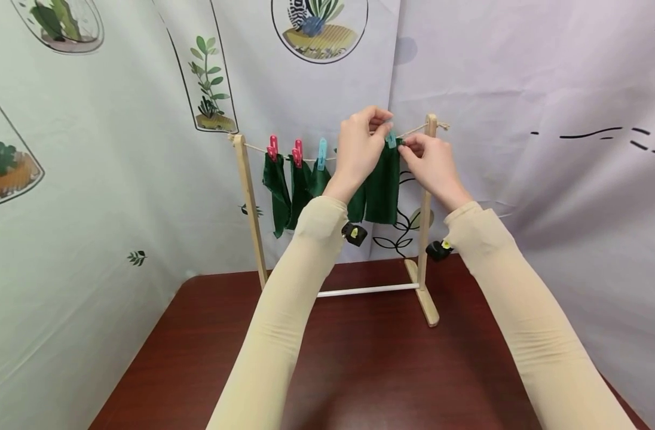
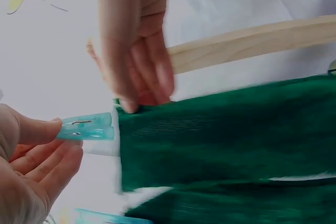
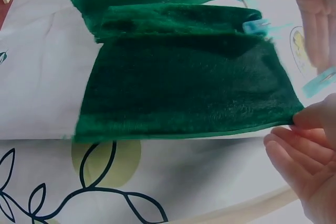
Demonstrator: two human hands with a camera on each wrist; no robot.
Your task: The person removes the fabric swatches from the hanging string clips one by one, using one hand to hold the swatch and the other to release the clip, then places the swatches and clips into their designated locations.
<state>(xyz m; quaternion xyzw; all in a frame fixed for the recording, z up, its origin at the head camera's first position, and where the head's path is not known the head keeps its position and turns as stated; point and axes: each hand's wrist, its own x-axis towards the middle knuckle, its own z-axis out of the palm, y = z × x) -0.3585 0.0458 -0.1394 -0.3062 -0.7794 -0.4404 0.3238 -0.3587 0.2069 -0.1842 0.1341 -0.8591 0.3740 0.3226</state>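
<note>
Left grip [image 1: 360, 145], thumb against fingers, pinches the tail end of a blue peg [image 2: 86, 127] beside the top edge of a green cloth [image 1: 382, 185]; whether the peg's nose touches the fabric cannot be told. Right grip [image 1: 434, 166] pinches that cloth's top corner between thumb and fingers, just beside the peg. Both arms reach forward in cream sleeves [image 1: 274, 316].

Behind, a pale backdrop [image 1: 144, 179] is printed with outlined jars [image 1: 323, 62]; inside them are drawn green plants [image 1: 209, 77] on sandy ground.

The cloth hangs at the right end of a cord [image 1: 256, 147], near the right post [image 1: 424, 239]. It is deep green, roughly rectangular and nearly flat, with a soft sheen and a fairly straight lower edge. More green cloths [image 1: 276, 191] hang to its left, narrower and more folded, some with ragged edges. Two red pegs [image 1: 297, 153] and another blue peg [image 1: 322, 154] grip the cord further left. The cord spans two pale wooden posts, joined low down by a white bar [image 1: 370, 290], and this rack stands on a dark reddish-brown surface [image 1: 381, 370]
</note>
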